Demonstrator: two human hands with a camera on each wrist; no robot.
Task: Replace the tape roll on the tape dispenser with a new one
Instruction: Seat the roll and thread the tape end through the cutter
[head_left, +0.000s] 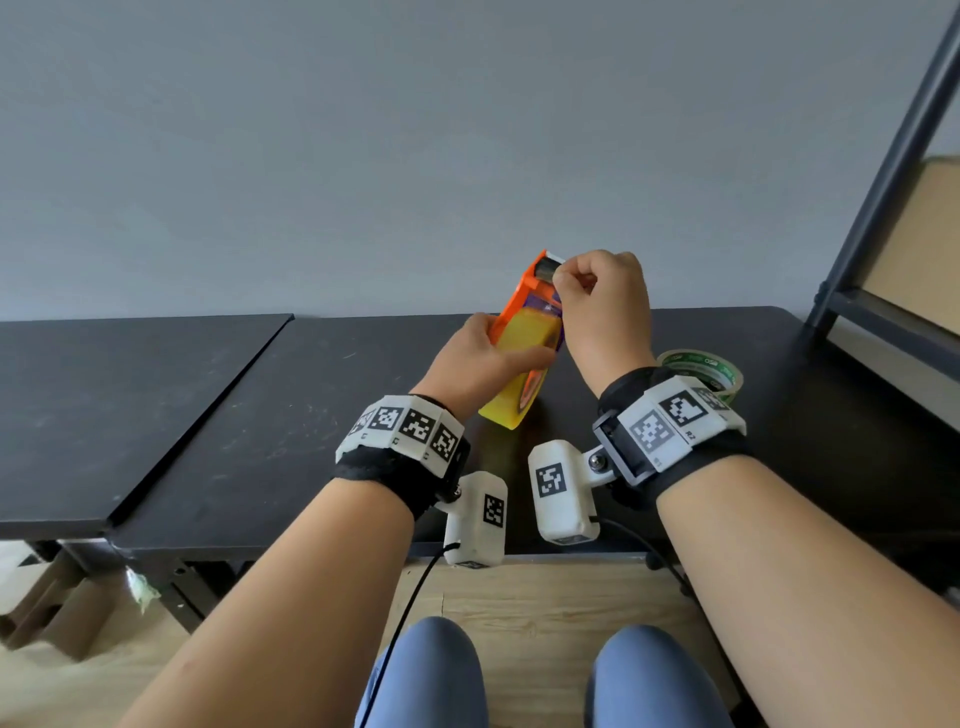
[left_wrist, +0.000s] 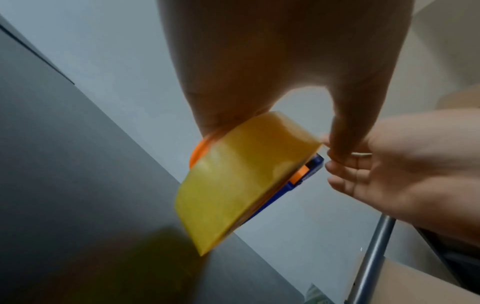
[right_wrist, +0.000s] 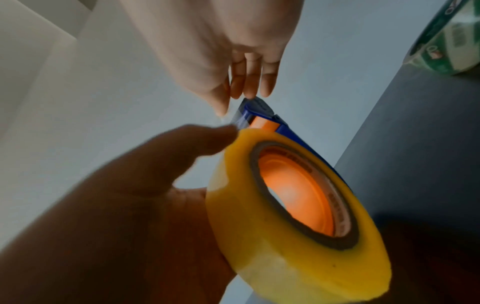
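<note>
My left hand (head_left: 501, 353) grips the orange and blue tape dispenser (head_left: 535, 283) by its sides and holds it tilted, low end on the black table (head_left: 260, 415). A yellow tape roll (head_left: 524, 332) sits on the orange hub. In the left wrist view the yellow roll (left_wrist: 241, 179) hides most of the dispenser (left_wrist: 311, 166). My right hand (head_left: 563, 283) is curled at the dispenser's top end. In the right wrist view its thumb and fingertips (right_wrist: 244, 88) pinch a clear tape strip (right_wrist: 239, 120) at the blue head (right_wrist: 257, 109), above the yellow roll (right_wrist: 285, 236).
A green-printed tape roll (head_left: 701, 366) lies flat on the table behind my right wrist, also in the right wrist view as the green roll (right_wrist: 446, 41). A dark metal shelf frame (head_left: 883, 182) stands at the right. A grey wall is close behind the table.
</note>
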